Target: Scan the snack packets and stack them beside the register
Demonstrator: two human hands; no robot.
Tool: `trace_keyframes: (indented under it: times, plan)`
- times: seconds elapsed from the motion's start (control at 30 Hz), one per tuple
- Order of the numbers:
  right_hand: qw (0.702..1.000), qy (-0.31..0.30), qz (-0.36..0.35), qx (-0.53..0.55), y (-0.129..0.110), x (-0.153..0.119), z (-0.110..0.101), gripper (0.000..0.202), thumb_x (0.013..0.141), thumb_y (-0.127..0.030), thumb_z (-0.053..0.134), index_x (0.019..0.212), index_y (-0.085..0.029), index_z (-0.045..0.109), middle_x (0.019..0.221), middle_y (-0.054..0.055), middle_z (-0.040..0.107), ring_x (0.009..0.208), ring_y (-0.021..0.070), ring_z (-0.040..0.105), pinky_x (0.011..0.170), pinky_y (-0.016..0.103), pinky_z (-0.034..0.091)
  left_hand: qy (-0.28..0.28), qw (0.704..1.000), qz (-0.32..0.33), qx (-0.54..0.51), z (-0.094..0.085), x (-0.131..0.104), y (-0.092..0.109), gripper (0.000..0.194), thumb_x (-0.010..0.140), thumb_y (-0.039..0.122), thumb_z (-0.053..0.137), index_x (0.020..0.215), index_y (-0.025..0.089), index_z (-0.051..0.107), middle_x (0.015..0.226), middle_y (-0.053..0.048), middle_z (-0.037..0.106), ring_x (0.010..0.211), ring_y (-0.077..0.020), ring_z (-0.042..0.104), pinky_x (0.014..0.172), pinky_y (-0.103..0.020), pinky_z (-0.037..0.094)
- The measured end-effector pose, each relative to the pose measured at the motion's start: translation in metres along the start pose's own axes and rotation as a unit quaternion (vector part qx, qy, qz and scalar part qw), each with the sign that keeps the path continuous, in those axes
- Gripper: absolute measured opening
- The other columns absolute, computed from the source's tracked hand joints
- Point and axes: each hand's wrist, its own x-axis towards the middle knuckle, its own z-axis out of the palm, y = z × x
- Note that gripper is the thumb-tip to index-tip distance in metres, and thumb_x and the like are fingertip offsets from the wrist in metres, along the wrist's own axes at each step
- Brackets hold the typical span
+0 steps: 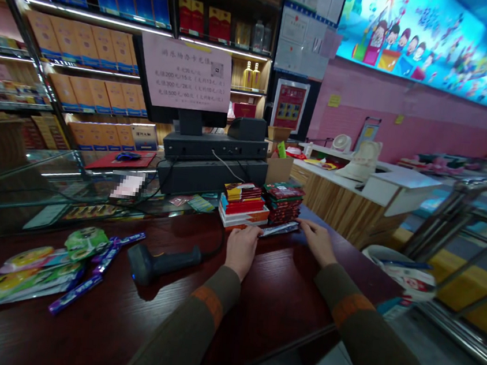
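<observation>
A flat, silvery-white wrapped packet lies in front of two stacks on the dark red counter. My left hand has its fingers closed at the packet's left end. At the other end, the bent fingers of my right hand pinch its edge. Just behind it stands a stack of red, yellow and white-orange packs. Next to that rises a pile of dark red and green packets. A black barcode scanner rests to the left of my left hand.
Purple stick packs and green-yellow snack bags lie on the left of the counter. Behind the stacks stands a monitor with a paper sign. A white bucket and metal railing are at right.
</observation>
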Motion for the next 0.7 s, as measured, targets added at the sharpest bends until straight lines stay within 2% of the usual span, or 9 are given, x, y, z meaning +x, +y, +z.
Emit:
trace_keyframes:
  times: [0.1,0.23,0.3,0.5,0.7]
  plan:
    - [0.998,-0.025,-0.015,-0.047,0.0,0.0,-0.004,0.041,0.091,-0.048,0.048,0.107,-0.028,0.08,0.118,0.006,0.076,0.119,0.0307,0.065,0.106,0.049,0.043,-0.004,0.999,0.036,0.029,0.003,0.0,-0.003,0.021,0.097,0.013,0.049,0.105,0.025,0.066,0.101,-0.002,0.074,0.096,-0.0192,0.066,0.091,-0.038,0.042]
    - [0.989,-0.044,-0.049,-0.135,0.007,0.0,-0.01,0.039,0.097,-0.04,0.041,0.112,-0.034,0.076,0.13,0.002,0.07,0.138,0.0296,0.05,0.118,0.065,0.017,0.005,0.995,0.084,0.045,0.008,0.002,-0.005,0.018,0.093,0.015,0.057,0.102,0.026,0.068,0.099,-0.003,0.075,0.109,-0.0227,0.061,0.102,-0.046,0.036]
    - [0.984,-0.061,-0.062,-0.156,0.014,0.0,-0.013,0.04,0.099,-0.04,0.038,0.115,-0.035,0.075,0.132,0.0,0.069,0.143,0.0283,0.044,0.119,0.068,0.009,0.007,0.994,0.099,0.045,0.012,0.004,-0.006,0.019,0.091,0.015,0.06,0.102,0.028,0.069,0.097,-0.003,0.076,0.113,-0.0239,0.058,0.105,-0.048,0.034]
    - [0.975,-0.084,-0.068,-0.193,0.03,-0.002,-0.017,0.042,0.101,-0.04,0.035,0.118,-0.034,0.073,0.132,0.002,0.069,0.147,0.0287,0.038,0.118,0.07,0.01,-0.014,0.99,0.123,0.065,0.021,0.013,-0.003,0.019,0.094,0.015,0.056,0.098,0.027,0.07,0.092,-0.003,0.074,0.113,-0.024,0.056,0.106,-0.048,0.034]
    - [0.964,-0.093,-0.084,-0.234,0.03,-0.006,-0.013,0.042,0.101,-0.038,0.036,0.119,-0.031,0.072,0.132,0.004,0.069,0.146,0.0302,0.04,0.117,0.071,0.012,-0.047,0.984,0.148,0.088,0.025,0.019,-0.002,0.017,0.097,0.018,0.053,0.095,0.025,0.069,0.094,-0.003,0.074,0.114,-0.0234,0.056,0.105,-0.046,0.035]
